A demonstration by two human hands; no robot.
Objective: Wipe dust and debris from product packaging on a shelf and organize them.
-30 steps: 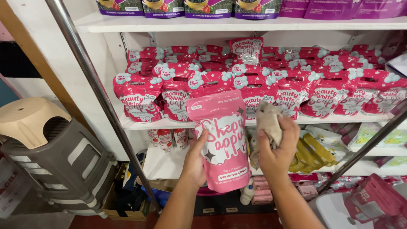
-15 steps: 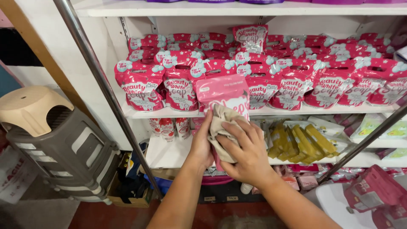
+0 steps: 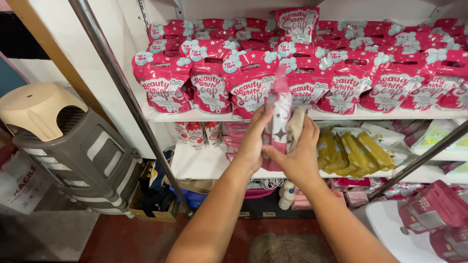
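A pink stand-up pouch (image 3: 279, 114), turned edge-on to me, is held upright in front of the shelves. My left hand (image 3: 254, 141) grips its left side. My right hand (image 3: 298, 153) presses a beige cloth (image 3: 295, 127) against the pouch's right side. Behind them a white shelf (image 3: 195, 116) carries several rows of matching pink and white pouches (image 3: 209, 87).
A slanted metal pole (image 3: 127, 95) crosses in front of the shelf on the left. A grey stool (image 3: 80, 158) with a beige stool (image 3: 34, 108) stacked on it stands at the left. Yellow packets (image 3: 353, 153) lie on the lower shelf. More pink pouches (image 3: 431, 209) lie on a white surface at the right.
The pouch has been turned from facing me to edge-on. My right hand with the cloth has moved from the front of the pouch to its right side.
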